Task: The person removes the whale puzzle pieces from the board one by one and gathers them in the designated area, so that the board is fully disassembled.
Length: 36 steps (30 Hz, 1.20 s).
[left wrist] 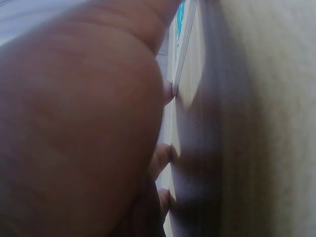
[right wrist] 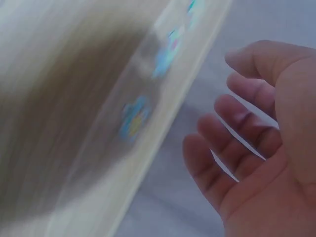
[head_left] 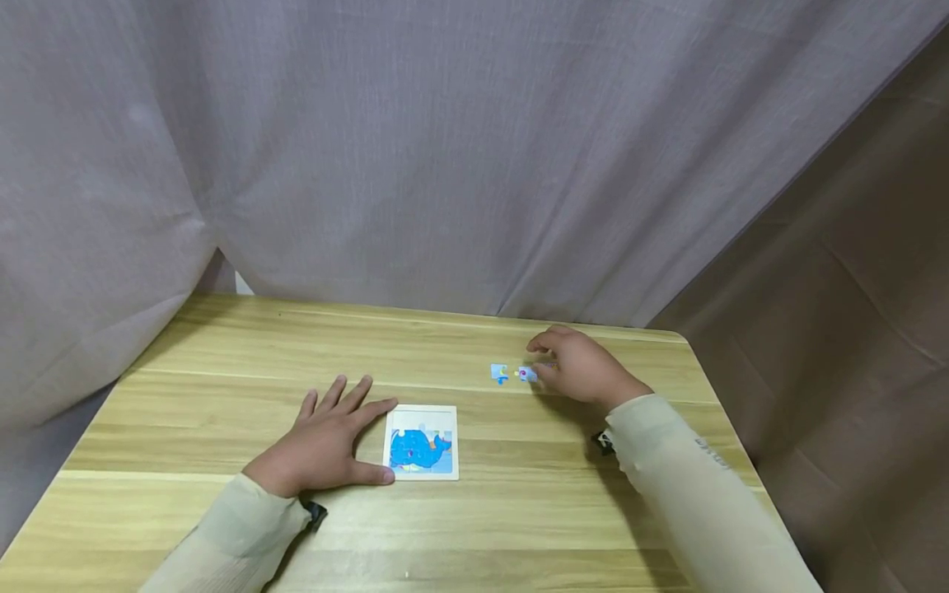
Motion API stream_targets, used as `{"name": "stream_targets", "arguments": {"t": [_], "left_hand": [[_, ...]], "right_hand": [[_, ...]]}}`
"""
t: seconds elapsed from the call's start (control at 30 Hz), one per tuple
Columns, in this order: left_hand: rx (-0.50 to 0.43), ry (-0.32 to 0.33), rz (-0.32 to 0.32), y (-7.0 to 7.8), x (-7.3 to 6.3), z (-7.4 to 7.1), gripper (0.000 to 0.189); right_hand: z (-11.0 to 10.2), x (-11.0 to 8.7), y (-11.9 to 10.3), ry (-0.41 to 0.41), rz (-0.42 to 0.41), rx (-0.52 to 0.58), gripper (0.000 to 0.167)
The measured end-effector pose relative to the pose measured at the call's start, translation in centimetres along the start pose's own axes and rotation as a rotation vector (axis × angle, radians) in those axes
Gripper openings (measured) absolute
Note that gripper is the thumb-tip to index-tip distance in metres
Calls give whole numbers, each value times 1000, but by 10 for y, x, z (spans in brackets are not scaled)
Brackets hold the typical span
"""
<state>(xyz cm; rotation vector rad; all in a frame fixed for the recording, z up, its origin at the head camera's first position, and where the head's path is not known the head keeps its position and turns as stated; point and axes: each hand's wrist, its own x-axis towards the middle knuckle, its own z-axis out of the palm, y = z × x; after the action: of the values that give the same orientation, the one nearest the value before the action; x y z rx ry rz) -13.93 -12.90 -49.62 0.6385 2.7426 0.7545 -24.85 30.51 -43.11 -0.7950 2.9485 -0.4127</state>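
Note:
My left hand [head_left: 329,441] lies spread on the table, with thumb and index fingertips at the left edge of a square white-framed jigsaw puzzle tray [head_left: 455,445]. Assembled pieces in it form a blue whale [head_left: 415,449]; a pale strip shows along its top. The left wrist view catches the tray's side edge [left wrist: 185,44] past the palm. Farther back, my right hand [head_left: 586,366] hovers over loose puzzle pieces, fingers loosely bent and nothing between them. One blue piece [head_left: 499,373] lies left of another [head_left: 527,374]; a third piece [right wrist: 133,119] shows in the right wrist view, partly hidden by the hand from the head.
The wood-grain table [head_left: 474,527] has its far edge just beyond the right hand. A grey curtain [head_left: 415,165] hangs behind it, and a darker brown curtain [head_left: 853,329] runs along the right side.

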Motion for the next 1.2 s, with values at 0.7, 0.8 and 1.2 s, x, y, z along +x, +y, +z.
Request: {"name": "stream_targets", "arguments": {"t": [0.7,0.8,1.2], "left_hand": [[34,14,3,-2,1,0,108],[40,19,8,-3,1,0,108],[32,19,10,-3,0,0,107]], "right_hand": [[33,12,-125,-31,-217,39,29],[39,14,-138,-46,-223,63,30],[68,19,-170,-121,-221,82,34]]}}
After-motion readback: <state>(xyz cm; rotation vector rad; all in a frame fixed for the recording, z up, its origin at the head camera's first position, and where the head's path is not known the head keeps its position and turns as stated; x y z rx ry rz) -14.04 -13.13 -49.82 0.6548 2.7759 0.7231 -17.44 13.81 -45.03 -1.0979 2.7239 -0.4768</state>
